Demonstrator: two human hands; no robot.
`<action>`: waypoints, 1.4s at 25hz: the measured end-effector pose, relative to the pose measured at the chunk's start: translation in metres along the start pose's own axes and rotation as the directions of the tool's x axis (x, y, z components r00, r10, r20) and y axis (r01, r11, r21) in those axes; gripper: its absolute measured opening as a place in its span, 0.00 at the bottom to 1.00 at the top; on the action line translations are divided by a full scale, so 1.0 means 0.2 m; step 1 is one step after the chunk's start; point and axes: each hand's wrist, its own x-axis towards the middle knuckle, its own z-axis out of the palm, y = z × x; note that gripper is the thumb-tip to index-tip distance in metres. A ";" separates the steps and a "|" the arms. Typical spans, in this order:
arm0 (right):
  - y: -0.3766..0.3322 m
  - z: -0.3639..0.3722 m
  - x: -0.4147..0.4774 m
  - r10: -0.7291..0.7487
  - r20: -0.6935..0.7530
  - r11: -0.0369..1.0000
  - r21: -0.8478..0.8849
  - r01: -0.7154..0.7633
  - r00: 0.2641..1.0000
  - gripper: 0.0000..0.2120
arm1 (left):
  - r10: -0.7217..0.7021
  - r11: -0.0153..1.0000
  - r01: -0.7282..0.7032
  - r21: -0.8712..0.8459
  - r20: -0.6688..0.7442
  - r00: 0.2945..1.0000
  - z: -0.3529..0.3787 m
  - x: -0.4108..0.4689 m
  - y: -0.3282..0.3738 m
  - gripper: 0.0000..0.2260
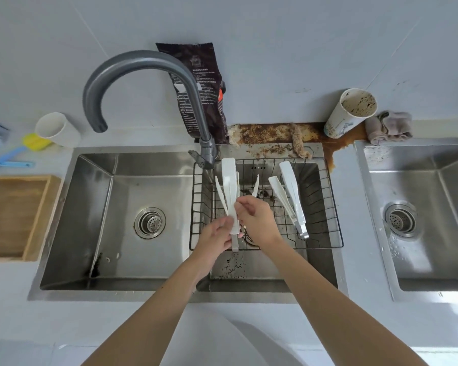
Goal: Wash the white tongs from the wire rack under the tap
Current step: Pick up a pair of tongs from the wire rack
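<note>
the left hand (217,237) and right hand (258,217) both pinch the white tongs (229,186) above the 9 o'clock edge of the wire rack (331,196), arms splayed toward 12 o'clock, the tap (143,58) spout at 10 o'clock.

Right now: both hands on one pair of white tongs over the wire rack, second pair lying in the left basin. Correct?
Not quite. The second pair lies in the wire rack, right of the hands, not in the left basin. The rest stands: left hand and right hand both hold the white tongs over the rack. The head view shows it.
</note>
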 end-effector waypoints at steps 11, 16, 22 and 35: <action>-0.14 -0.05 -0.21 -0.112 0.109 0.993 -0.032 0.117 0.988 0.09 | 0.175 0.963 -0.196 -0.183 -0.127 0.976 0.11 -0.19 -0.04 0.19; -0.15 0.02 -0.28 -0.069 0.138 0.998 0.013 0.068 0.988 0.08 | 0.174 0.950 -0.216 -0.225 -0.196 0.965 0.05 -0.30 -0.06 0.18; -0.20 0.24 -0.37 -0.049 0.215 0.999 0.003 0.050 0.975 0.11 | 0.183 0.937 -0.229 -0.263 -0.190 0.965 -0.14 -0.44 -0.11 0.18; -0.44 0.96 -0.64 -0.023 0.064 0.999 -0.023 0.024 0.998 0.12 | 0.218 0.939 -0.215 -0.270 -0.021 0.976 -0.94 -0.65 -0.19 0.26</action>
